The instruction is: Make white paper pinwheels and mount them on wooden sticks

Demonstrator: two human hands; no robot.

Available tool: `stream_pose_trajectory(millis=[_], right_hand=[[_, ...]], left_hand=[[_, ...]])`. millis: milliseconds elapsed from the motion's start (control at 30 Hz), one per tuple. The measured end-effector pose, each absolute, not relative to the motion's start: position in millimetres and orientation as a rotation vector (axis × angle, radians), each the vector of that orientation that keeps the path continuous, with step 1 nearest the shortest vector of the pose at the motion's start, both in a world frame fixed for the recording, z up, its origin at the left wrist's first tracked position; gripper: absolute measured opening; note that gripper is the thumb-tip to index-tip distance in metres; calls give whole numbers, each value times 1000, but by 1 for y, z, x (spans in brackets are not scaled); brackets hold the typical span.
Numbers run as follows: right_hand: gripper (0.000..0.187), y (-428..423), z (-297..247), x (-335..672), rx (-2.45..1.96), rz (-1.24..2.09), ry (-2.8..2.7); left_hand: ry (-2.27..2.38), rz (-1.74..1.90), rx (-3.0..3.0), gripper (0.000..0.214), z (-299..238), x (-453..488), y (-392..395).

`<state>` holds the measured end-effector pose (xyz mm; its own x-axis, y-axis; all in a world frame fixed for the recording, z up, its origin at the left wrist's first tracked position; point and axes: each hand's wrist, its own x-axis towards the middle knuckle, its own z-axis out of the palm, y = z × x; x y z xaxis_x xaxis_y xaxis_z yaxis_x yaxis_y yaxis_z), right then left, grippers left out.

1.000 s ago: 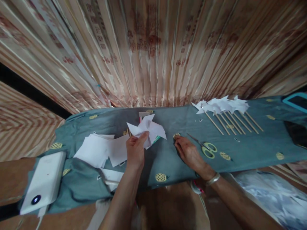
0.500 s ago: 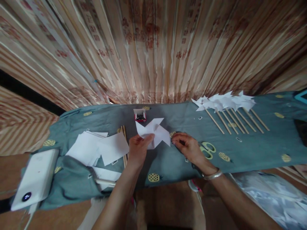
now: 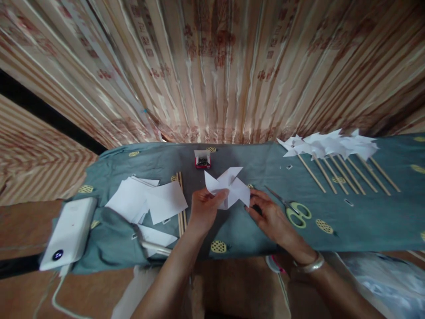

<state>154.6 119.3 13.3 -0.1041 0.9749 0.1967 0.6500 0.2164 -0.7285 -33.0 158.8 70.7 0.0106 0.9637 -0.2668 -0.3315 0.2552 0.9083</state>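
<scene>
A white paper pinwheel (image 3: 236, 191) is held above the cloth in the middle, its folded blades pointing outward. My left hand (image 3: 207, 208) pinches it at the lower left, thumb on top near the centre. At the right blade, my right hand (image 3: 270, 217) has thumb and fingertips on the paper edge; whether a small pin is also between them I cannot tell. Just behind the pinwheel stands a small red box (image 3: 202, 160) of dark pins, lid up. Scissors (image 3: 298, 214) with green handles lie right of my right hand.
Finished pinwheels (image 3: 332, 146) on wooden sticks lie in a row at the back right. White paper sheets (image 3: 128, 199), loose sticks (image 3: 181, 206) and a white power bank (image 3: 69, 232) with a cable are on the left. A patterned curtain (image 3: 212, 79) hangs behind the cloth-covered table (image 3: 245, 239).
My right hand has moved in to the pinwheel's right blade, from just apart on the right. The view has shifted slightly, and more of the scissors shows.
</scene>
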Motion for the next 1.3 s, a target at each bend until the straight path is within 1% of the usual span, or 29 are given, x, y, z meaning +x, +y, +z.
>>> stream_pose_trajectory(millis=[133, 267, 400, 700, 1033, 1300], right_hand=[[10, 120, 27, 163, -1503, 629, -1708], [8, 115, 61, 162, -1457, 535, -1495], [5, 105, 82, 141, -1415, 608, -1563], [6, 109, 76, 132, -1418, 670, -1532], [3, 112, 76, 133, -1370, 812, -1479], [3, 112, 77, 133, -1353, 908, -1462]], left_hand=[[1102, 1182, 730, 16, 70, -31, 158], [1106, 1164, 754, 11, 70, -26, 155], [1079, 1143, 805, 8, 70, -20, 151], [1010, 1094, 873, 16, 66, -15, 144], [1019, 1061, 911, 13, 60, -19, 143], [1000, 1069, 908, 15, 60, -21, 143]])
